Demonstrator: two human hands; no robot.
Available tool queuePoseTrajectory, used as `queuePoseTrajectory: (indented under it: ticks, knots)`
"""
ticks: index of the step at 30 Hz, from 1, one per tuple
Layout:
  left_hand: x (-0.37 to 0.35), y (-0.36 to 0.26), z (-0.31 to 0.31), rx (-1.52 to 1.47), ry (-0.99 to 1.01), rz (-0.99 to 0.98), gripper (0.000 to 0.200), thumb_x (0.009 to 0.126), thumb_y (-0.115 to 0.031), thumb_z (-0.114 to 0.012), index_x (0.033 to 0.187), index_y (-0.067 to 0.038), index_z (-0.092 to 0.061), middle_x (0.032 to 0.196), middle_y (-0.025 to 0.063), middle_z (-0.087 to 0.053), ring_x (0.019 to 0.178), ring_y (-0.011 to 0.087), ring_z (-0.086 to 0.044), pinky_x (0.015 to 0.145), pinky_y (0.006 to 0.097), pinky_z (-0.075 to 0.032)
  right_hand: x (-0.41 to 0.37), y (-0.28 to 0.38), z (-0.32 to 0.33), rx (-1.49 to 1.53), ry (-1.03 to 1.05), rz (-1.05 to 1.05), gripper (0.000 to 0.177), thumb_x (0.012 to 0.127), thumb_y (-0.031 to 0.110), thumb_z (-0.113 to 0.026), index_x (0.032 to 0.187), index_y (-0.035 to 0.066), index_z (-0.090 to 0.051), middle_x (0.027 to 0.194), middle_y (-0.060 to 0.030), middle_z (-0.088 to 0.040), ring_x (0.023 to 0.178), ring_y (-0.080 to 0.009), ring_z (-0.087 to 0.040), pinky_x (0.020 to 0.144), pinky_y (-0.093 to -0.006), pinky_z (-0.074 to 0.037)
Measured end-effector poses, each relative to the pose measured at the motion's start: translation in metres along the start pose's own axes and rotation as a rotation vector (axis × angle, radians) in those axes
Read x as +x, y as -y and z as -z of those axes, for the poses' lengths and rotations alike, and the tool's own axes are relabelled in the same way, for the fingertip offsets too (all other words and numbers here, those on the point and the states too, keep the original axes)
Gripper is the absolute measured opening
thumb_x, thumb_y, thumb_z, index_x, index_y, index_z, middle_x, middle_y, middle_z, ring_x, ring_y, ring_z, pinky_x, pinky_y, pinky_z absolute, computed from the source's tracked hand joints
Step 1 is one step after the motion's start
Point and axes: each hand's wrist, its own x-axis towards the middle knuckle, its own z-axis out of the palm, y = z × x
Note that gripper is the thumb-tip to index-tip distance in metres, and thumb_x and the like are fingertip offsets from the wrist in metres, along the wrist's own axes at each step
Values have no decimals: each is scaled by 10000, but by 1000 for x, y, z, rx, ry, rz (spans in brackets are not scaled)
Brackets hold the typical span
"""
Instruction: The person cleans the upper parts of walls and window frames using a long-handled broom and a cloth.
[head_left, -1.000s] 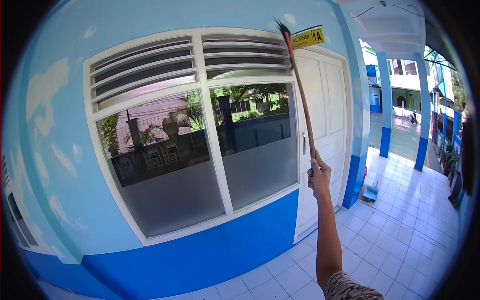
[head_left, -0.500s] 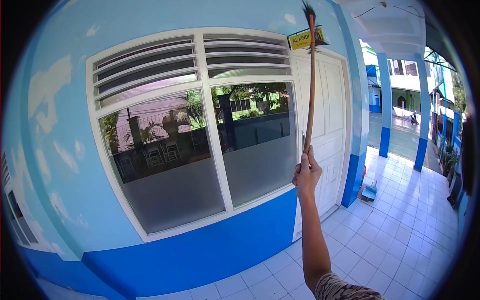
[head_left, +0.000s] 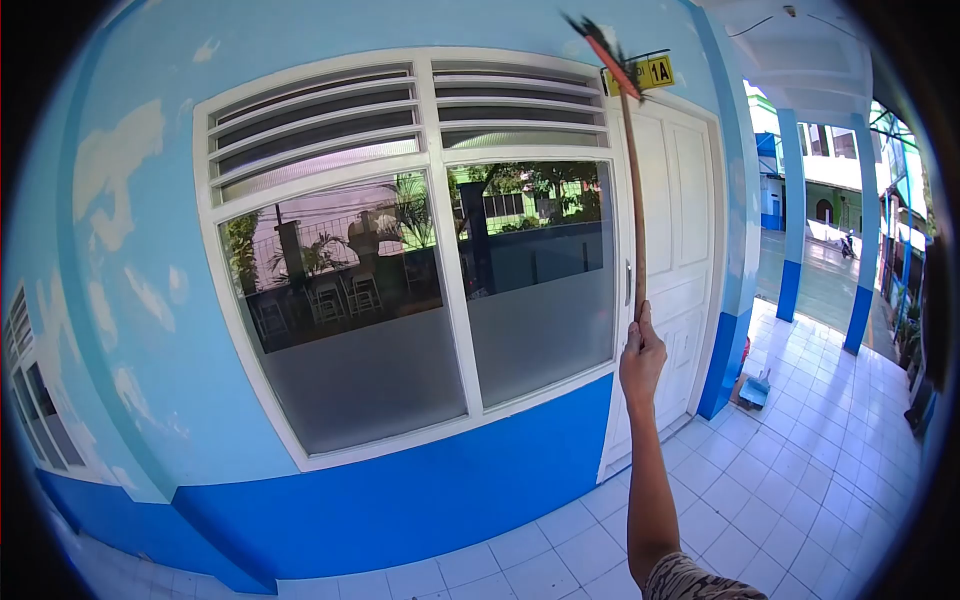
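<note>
My right hand (head_left: 643, 365) is raised in front of the window and door, fingers wrapped round the lower end of a broom's wooden handle. The broom (head_left: 636, 200) is held up almost vertically, with its red-orange head and dark bristles at the top. Its head slants up to the left and overlaps the left part of a yellow sign (head_left: 660, 71) marked 1A. Behind the handle is a white panelled door (head_left: 680, 210). My left hand is out of the picture.
A white-framed window (head_left: 425, 290) with louvres above fills much of the blue wall (head_left: 400, 520). On the white tiled floor (head_left: 720, 500), a blue dustpan (head_left: 754, 392) lies beside the wall corner. Blue pillars (head_left: 790, 220) stand at the right.
The broom's head has turned from nearly upright to slanting left, uncovering the 1A on the sign. My right hand has moved slightly right and down in view; the surroundings have shifted right.
</note>
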Motion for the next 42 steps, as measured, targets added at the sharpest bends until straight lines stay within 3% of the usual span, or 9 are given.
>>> queuePoseTrajectory:
  ticks: [4,10,15,21,27,33,35,39,42]
  knots:
    - [-7,-9,-22,-22,-24,-48,527,973,-504,-563,670,-78,-499,641,96,-536,329,82,-219,317,260,-216,-3,16,46,125,456,-454,403,967,38,-526,1366,-14,-543,645,-26,-515,578,-72,-416,532,-260,-366]
    - [-15,-17,-78,177,104,-32,528,965,-507,-576,664,-87,-467,601,66,-476,326,87,-229,315,257,-221,-3,30,138,143,683,-237,403,967,87,-588,1368,58,-563,633,69,-456,538,-35,-381,484,-229,-336]
    - [-36,-26,-125,219,145,9,492,968,-496,-574,722,-77,-500,564,59,-492,320,88,-244,314,257,-239,58,60,179,-74,756,118,356,873,23,-693,1227,24,-665,630,-92,-570,560,-95,-412,526,-282,-378]
    - [-60,16,-97,84,18,-30,513,966,-497,-577,671,-83,-505,580,45,-472,315,85,-237,308,253,-215,155,19,218,-267,617,-63,352,911,71,-635,1258,12,-634,1101,-181,-722,930,-117,-634,899,-278,-488]
    - [-91,80,-44,6,-192,-47,512,966,-474,-588,634,-114,-441,575,41,-417,328,80,-133,324,263,-156,240,-56,234,-582,419,160,314,913,58,-561,1200,-11,-669,727,-272,-621,568,-186,-597,551,-399,-433]
    - [-148,52,-107,113,25,9,451,958,-404,-630,774,3,-566,581,71,-499,343,68,-261,315,236,-198,273,-43,264,-464,529,226,315,900,37,-541,1176,-7,-686,776,-252,-664,607,-219,-617,584,-382,-459]
    - [-143,48,-122,354,24,145,483,934,-362,-683,1237,3,-591,1009,105,-665,892,192,-676,690,350,-584,276,-22,272,-347,530,398,362,901,32,-530,1240,13,-655,731,-196,-650,603,-200,-588,605,-358,-466]
    - [-149,68,-170,392,83,90,417,945,-335,-679,1225,-31,-625,1055,80,-663,921,162,-648,778,311,-543,292,64,280,-281,842,60,403,933,109,-543,1328,129,-623,567,-16,-464,436,-102,-428,399,-298,-384]
    - [-167,67,-222,429,198,46,426,933,-334,-695,1207,-18,-615,1031,72,-665,905,163,-655,756,327,-553,310,86,268,-245,876,78,397,939,155,-560,1331,170,-623,551,34,-403,402,-66,-359,330,-264,-303]
